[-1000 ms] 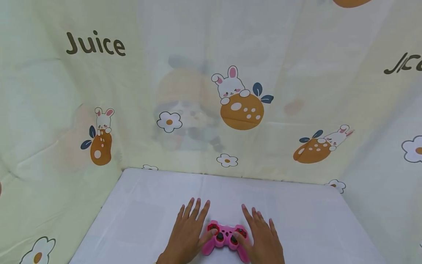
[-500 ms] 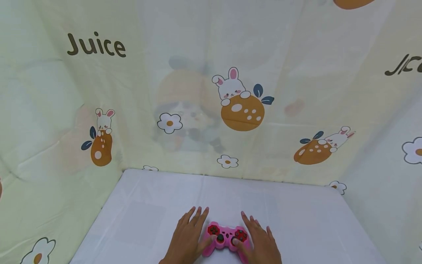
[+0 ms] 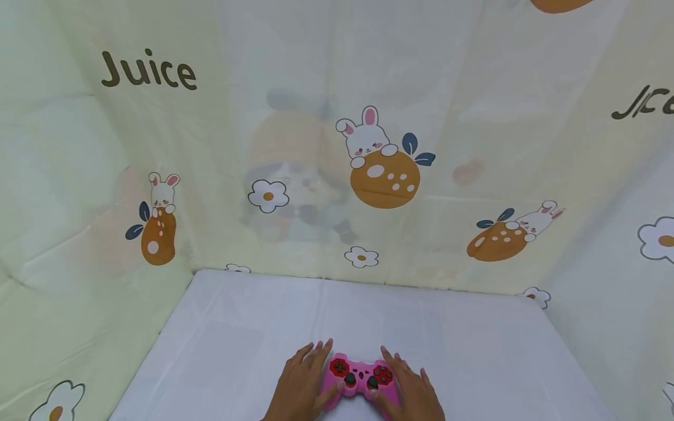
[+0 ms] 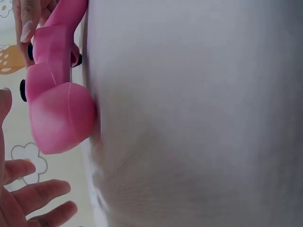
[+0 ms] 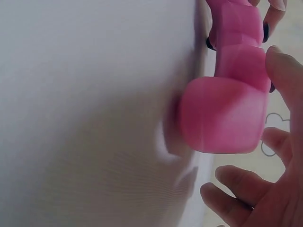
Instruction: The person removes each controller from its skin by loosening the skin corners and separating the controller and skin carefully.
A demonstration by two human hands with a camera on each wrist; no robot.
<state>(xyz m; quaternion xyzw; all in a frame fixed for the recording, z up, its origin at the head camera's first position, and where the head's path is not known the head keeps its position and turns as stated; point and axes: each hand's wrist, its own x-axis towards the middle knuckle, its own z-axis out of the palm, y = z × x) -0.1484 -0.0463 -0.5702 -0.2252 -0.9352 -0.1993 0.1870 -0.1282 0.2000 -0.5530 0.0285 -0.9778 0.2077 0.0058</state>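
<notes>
A pink game controller (image 3: 360, 374) with red button pads and two black thumbsticks lies on the white table, near its front edge. My left hand (image 3: 300, 383) is along its left side, fingers forward and slightly bent, the thumb over the grip towards the left stick. On the other side, my right hand (image 3: 416, 389) mirrors it, its thumb tip close to the right stick. In the left wrist view, the fingers stand apart below the rounded grip (image 4: 61, 118). The right wrist view has the thumb right at the controller (image 5: 225, 116), with the other fingers loosely spread beyond it.
White cloth covers the table (image 3: 237, 327). Behind it and at both sides hangs a pale curtain (image 3: 295, 251) printed with rabbits, oranges, flowers and the word Juice. The table's back edge meets the curtain.
Both hands have drawn back towards the person and closer in at the controller's sides; their fingers, earlier straighter, are now more bent. The controller stays in about the same place.
</notes>
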